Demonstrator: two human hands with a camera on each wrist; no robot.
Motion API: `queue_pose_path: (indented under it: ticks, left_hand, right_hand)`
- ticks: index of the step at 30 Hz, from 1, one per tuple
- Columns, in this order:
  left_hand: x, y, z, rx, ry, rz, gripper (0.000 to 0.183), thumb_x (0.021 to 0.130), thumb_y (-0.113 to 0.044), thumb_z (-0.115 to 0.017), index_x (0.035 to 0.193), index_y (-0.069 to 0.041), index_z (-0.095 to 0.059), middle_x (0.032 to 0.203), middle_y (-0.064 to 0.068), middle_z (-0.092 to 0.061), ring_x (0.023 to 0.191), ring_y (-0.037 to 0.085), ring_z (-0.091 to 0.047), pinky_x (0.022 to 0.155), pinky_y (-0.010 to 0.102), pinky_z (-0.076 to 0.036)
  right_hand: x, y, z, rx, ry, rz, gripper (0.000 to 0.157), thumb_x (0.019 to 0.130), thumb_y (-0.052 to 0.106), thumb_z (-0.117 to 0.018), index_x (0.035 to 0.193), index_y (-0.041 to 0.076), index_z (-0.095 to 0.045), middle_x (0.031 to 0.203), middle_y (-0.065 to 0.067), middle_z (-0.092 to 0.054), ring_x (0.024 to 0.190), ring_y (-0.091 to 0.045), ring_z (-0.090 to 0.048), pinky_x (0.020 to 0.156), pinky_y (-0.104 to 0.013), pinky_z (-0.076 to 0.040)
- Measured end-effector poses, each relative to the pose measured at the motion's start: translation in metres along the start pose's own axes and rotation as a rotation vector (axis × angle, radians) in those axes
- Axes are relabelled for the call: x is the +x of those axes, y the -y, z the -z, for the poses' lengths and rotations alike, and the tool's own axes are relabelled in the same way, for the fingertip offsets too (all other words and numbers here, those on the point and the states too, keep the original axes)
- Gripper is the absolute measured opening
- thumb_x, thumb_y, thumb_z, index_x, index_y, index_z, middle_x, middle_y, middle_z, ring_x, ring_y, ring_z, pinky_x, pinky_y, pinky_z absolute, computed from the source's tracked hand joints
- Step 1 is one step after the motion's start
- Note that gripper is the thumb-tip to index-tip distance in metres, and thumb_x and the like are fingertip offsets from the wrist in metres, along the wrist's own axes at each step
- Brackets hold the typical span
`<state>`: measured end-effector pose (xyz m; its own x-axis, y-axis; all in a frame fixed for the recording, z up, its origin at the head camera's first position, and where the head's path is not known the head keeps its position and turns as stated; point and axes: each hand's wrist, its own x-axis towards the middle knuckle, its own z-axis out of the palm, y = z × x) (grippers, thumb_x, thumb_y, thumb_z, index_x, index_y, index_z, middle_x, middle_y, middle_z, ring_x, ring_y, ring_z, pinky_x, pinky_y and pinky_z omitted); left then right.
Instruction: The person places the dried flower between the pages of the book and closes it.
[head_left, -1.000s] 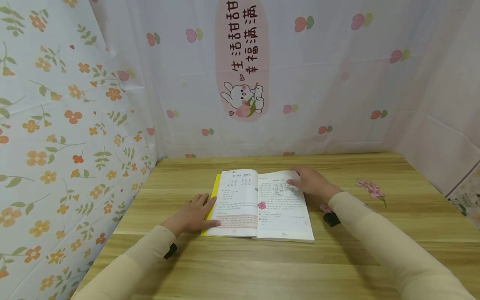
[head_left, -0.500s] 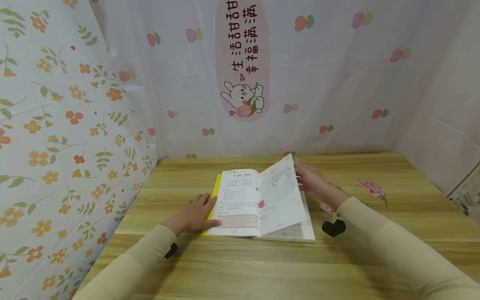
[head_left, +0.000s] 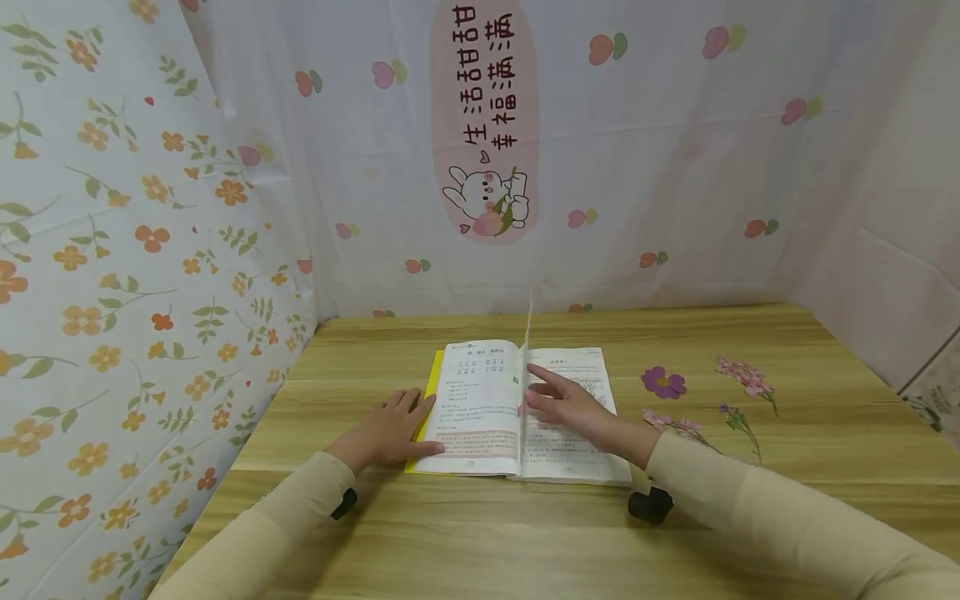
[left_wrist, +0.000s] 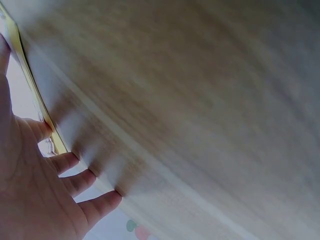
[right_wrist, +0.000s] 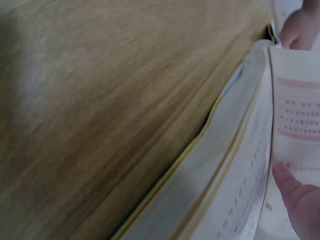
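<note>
An open book (head_left: 480,408) with a yellow cover lies on the wooden table. One leaf (head_left: 527,333) stands nearly upright along its middle, seen edge-on in the head view. My right hand (head_left: 570,412) is over the right-hand page, its extended fingers touching the raised leaf. In the right wrist view a fingertip (right_wrist: 281,171) is beside the book's middle. At the book's left edge rests my left hand (head_left: 386,429), thumb on the left page. Its other fingertips reach past the yellow edge to the table in the left wrist view.
Right of the book lie a purple flower (head_left: 663,382), a pink sprig (head_left: 745,377), a paler pink sprig (head_left: 675,422) and a thin green stem with a small purple bloom (head_left: 738,421). Patterned cloth (head_left: 637,167) hangs behind the table.
My right hand has lifted the right-hand leaf from its outer edge and swung it left to near upright, uncovering another printed page. The left hand stays in place.
</note>
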<state>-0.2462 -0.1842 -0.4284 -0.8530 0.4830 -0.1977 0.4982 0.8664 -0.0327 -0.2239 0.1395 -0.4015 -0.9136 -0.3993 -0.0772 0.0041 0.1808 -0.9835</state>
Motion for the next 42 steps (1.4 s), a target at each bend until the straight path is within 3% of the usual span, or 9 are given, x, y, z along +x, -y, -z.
queue_pose_path:
  ticks: [5, 10, 15, 18, 23, 29, 33, 38, 42]
  left_hand:
    - [-0.001, -0.001, 0.001, -0.011, -0.013, -0.008, 0.094, 0.087, -0.075, -0.043, 0.154, -0.011, -0.029, 0.152, 0.020, -0.028, 0.138, 0.038, -0.028, 0.102, 0.057, -0.035]
    - [-0.003, -0.001, 0.003, -0.005, -0.030, -0.017, 0.092, 0.087, -0.074, -0.045, 0.153, -0.011, -0.030, 0.151, 0.020, -0.030, 0.137, 0.037, -0.030, 0.101, 0.057, -0.036]
    - [-0.005, -0.001, 0.005, -0.015, -0.055, -0.035, 0.086, 0.088, -0.062, -0.058, 0.151, -0.008, -0.034, 0.149, 0.022, -0.033, 0.136, 0.038, -0.032, 0.099, 0.057, -0.037]
    - [-0.005, 0.000, 0.005, -0.018, -0.045, -0.033, 0.083, 0.089, -0.053, -0.062, 0.151, -0.007, -0.034, 0.149, 0.022, -0.032, 0.136, 0.039, -0.031, 0.100, 0.058, -0.036]
    - [-0.003, 0.007, 0.003, -0.044, -0.034, -0.051, 0.079, 0.092, -0.052, -0.058, 0.152, -0.008, -0.032, 0.150, 0.021, -0.032, 0.137, 0.038, -0.030, 0.102, 0.057, -0.034]
    - [-0.008, 0.018, 0.008, -0.167, -0.035, -0.099, 0.068, 0.096, -0.044, -0.055, 0.150, -0.008, -0.037, 0.151, 0.020, -0.034, 0.137, 0.037, -0.032, 0.106, 0.053, -0.031]
    - [-0.009, 0.020, 0.013, -0.239, -0.071, -0.111, 0.061, 0.098, -0.034, -0.054, 0.149, -0.005, -0.038, 0.149, 0.022, -0.035, 0.135, 0.039, -0.035, 0.106, 0.053, -0.032]
    - [-0.002, 0.011, 0.016, -0.220, -0.108, -0.044, 0.071, 0.099, -0.047, -0.049, 0.153, -0.007, -0.029, 0.153, 0.021, -0.030, 0.138, 0.038, -0.032, 0.107, 0.054, -0.030]
    - [0.005, -0.001, 0.014, -0.153, -0.088, -0.022, 0.082, 0.094, -0.061, -0.049, 0.154, -0.010, -0.026, 0.154, 0.021, -0.027, 0.139, 0.037, -0.030, 0.107, 0.055, -0.029]
  right_hand:
    - [-0.001, -0.007, -0.018, -0.386, 0.070, 0.160, 0.082, 0.093, 0.033, -0.067, 0.156, 0.014, -0.019, 0.157, -0.018, -0.021, 0.139, -0.036, -0.030, 0.104, -0.050, -0.036]
    - [-0.004, -0.010, -0.028, -0.759, 0.140, 0.302, 0.076, 0.093, 0.034, -0.067, 0.154, 0.014, -0.028, 0.159, -0.018, -0.014, 0.143, -0.034, -0.020, 0.109, -0.051, -0.027]
    - [-0.005, -0.011, -0.030, -0.964, 0.230, 0.418, 0.063, 0.096, 0.032, -0.063, 0.151, 0.014, -0.038, 0.158, -0.016, -0.021, 0.144, -0.033, -0.017, 0.110, -0.048, -0.026]
    - [-0.004, -0.010, -0.031, -1.023, 0.283, 0.459, 0.058, 0.097, 0.032, -0.060, 0.149, 0.015, -0.041, 0.158, -0.014, -0.024, 0.145, -0.032, -0.015, 0.112, -0.047, -0.024]
    - [-0.001, -0.009, -0.032, -1.106, 0.357, 0.471, 0.054, 0.099, 0.039, -0.055, 0.147, 0.018, -0.045, 0.158, -0.010, -0.025, 0.146, -0.028, -0.015, 0.113, -0.043, -0.022]
    - [0.001, -0.009, -0.033, -1.215, 0.412, 0.511, 0.053, 0.100, 0.043, -0.051, 0.146, 0.017, -0.047, 0.155, -0.011, -0.030, 0.144, -0.029, -0.021, 0.114, -0.043, -0.020]
    - [0.002, -0.010, -0.033, -1.269, 0.418, 0.551, 0.052, 0.100, 0.043, -0.050, 0.145, 0.016, -0.048, 0.154, -0.013, -0.033, 0.143, -0.031, -0.024, 0.114, -0.043, -0.019]
    - [0.005, -0.013, -0.034, -1.302, 0.422, 0.582, 0.050, 0.101, 0.042, -0.048, 0.144, 0.015, -0.049, 0.152, -0.014, -0.035, 0.142, -0.032, -0.026, 0.113, -0.045, -0.021]
    - [0.006, -0.012, -0.036, -1.290, 0.425, 0.584, 0.048, 0.101, 0.038, -0.049, 0.142, 0.015, -0.050, 0.151, -0.014, -0.037, 0.141, -0.033, -0.028, 0.113, -0.046, -0.022]
